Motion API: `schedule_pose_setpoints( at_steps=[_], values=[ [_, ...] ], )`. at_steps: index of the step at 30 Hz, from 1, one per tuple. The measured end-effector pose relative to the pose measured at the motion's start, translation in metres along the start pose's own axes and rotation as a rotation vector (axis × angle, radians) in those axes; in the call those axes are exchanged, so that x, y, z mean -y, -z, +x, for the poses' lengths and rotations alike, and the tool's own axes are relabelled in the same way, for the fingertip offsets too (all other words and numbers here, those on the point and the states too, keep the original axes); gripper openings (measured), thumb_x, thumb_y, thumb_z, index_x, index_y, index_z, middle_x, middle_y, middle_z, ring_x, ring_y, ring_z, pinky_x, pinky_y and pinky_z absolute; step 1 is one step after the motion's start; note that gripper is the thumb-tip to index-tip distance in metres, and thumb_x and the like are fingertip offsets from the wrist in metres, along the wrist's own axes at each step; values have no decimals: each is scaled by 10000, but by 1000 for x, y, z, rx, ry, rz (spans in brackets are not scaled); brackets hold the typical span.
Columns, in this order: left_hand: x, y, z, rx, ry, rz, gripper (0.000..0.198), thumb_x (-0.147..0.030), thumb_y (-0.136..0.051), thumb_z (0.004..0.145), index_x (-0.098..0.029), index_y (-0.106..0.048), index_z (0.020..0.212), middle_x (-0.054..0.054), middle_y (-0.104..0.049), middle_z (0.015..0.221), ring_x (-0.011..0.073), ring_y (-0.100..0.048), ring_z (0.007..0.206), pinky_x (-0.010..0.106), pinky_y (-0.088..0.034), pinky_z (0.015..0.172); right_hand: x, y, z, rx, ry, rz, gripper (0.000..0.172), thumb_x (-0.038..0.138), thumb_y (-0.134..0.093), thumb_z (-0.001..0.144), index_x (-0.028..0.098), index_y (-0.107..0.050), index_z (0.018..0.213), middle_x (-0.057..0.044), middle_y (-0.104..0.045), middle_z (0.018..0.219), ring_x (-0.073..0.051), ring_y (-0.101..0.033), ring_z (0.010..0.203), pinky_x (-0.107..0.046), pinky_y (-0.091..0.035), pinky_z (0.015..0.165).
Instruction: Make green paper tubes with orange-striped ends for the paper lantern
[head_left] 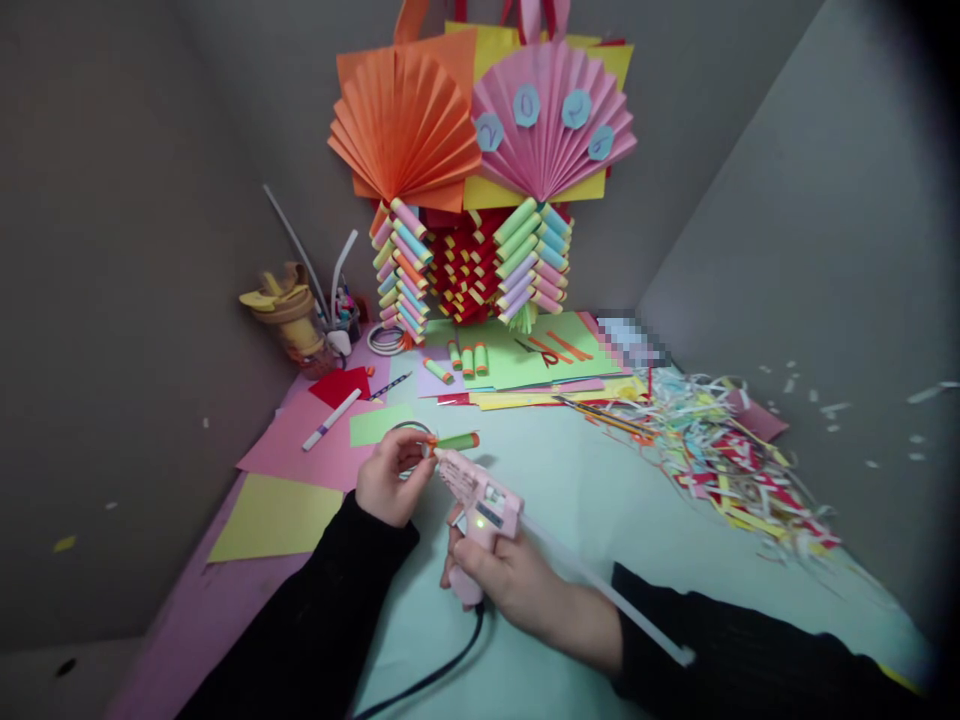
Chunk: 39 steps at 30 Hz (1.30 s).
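My right hand [499,575] is wrapped round the grip of a pink hot glue gun [480,500], its small light lit. A long glue stick [600,585] sticks out of its back. Between the thumb and fingertips of my left hand [394,475] is a small green paper roll [459,441] with orange ends, lying nearly level. The gun's nozzle meets the roll's near orange end, close to my left fingertips; whether they touch I cannot tell. A black cord [435,675] runs from the gun's grip towards the table's front edge.
Several green rolls [480,360] stand and lie on green paper [525,350] at the back. Shredded paper [750,450] is heaped at the right. A marker [331,420] and yellow paper [277,520] lie left. Folded fans [405,125] with roll strings hang at the back wall.
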<state>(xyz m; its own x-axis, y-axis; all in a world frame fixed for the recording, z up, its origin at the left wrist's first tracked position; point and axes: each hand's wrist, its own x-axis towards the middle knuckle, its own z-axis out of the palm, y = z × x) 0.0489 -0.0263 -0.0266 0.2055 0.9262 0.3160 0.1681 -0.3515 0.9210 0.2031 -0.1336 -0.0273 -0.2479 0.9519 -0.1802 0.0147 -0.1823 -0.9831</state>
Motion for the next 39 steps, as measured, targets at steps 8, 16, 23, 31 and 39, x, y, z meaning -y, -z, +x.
schedule_pose_setpoints(
  at_steps=[8,16,23,31,39],
  values=[
    [3,1,0,-1,-44,-2,231,-241,-632,750,-178,-559,959,65,-670,912,154,-665,785,283,-574,731,-1,-1,1,-2,-9,36,217,410,-483,871,209,-557,900,-20,-649,722,-151,-615,630,-286,-504,631],
    [2,0,0,-53,-37,-2,246,-262,-663,747,-172,-560,951,61,-673,896,149,-666,784,274,-569,735,1,-1,0,-37,-55,52,273,447,-499,859,200,-601,805,-36,-656,737,-161,-623,652,-293,-511,642],
    [2,0,-1,-89,-45,-24,248,-241,-678,745,-167,-571,956,64,-678,905,144,-668,801,267,-564,750,-3,1,2,-39,-4,24,355,460,-480,875,172,-644,744,-47,-651,715,-157,-608,644,-288,-500,638],
    [1,2,0,-122,-71,-66,241,-237,-685,739,-178,-573,944,58,-674,912,142,-668,790,254,-561,728,-15,0,6,-92,37,81,347,500,-495,866,186,-613,776,-28,-650,678,-143,-594,571,-280,-494,580],
    [1,4,1,-122,-87,-63,252,-212,-680,741,-182,-570,966,55,-674,933,146,-673,825,260,-561,761,-12,0,7,-134,31,61,382,513,-478,868,178,-621,752,-23,-618,621,-140,-590,543,-270,-484,535]
  ],
)
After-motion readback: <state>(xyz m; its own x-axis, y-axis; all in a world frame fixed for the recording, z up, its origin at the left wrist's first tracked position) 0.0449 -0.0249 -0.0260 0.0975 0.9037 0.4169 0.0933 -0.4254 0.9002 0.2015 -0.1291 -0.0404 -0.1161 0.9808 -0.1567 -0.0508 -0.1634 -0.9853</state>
